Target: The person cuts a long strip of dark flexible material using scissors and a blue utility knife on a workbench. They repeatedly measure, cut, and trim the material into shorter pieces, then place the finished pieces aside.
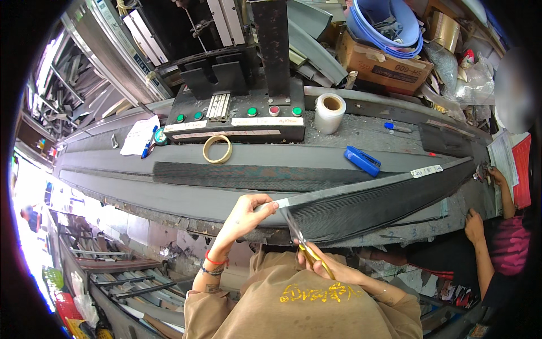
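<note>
A long dark pleated mesh [361,209] stretches to the right across the bench, with a grey strip [350,189] along its far edge. My left hand [248,214] is closed on the strip's left end, thumb on top. Scissors with yellow handles [319,261] are in my right hand [330,266], close to my body. Their blades [293,223] point away from me at the mesh's left end, just below the strip. Whether they are cutting into the mesh, I cannot tell. A small white label [426,171] is stuck on the strip's right part.
Behind the mesh lie a blue stapler [362,161], a tape roll [217,149] and a roll of clear film [329,113]. A machine with green and red buttons [237,127] stands at the back. At right, another person's hands [474,226] are by the bench.
</note>
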`<state>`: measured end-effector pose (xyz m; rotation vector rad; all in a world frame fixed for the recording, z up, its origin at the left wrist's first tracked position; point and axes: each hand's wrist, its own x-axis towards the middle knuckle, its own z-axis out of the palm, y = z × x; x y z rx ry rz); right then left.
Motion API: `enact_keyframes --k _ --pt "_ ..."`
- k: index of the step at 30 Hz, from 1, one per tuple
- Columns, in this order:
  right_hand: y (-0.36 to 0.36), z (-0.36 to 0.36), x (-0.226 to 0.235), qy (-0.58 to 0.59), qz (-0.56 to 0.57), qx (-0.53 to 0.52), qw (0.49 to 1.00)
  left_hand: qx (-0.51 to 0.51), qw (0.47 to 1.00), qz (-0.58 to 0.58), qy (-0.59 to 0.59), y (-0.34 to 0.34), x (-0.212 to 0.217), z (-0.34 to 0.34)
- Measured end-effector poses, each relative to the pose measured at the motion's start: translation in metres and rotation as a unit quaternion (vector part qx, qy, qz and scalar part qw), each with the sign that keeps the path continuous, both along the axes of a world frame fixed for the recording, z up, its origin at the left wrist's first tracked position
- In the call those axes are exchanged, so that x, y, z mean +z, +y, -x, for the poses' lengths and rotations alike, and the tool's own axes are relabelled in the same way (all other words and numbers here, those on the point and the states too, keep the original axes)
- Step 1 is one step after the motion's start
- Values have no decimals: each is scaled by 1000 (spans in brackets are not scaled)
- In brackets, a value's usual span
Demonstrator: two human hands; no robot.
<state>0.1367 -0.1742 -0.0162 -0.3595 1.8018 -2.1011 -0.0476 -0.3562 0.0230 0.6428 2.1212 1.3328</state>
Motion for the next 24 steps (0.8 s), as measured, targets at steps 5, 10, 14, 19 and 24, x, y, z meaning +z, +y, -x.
enact_keyframes --k 5,10,14,19,24 --pt "-12 15 -5 -35 38 -16 999 -50 995 47 -68 -7 2 -6" --pt "-22 19 -13 -35 106 -41 993 -92 989 -10 -113 -8 7 -10" --pt "-28 18 -16 -44 179 -53 981 -109 978 -57 -167 -8 14 -10" --pt "-30 19 -16 -26 133 -91 987 -138 973 -65 -174 -7 18 -8" --pt "-34 17 -13 -51 73 -165 982 -152 981 -9 -122 -9 15 -6"
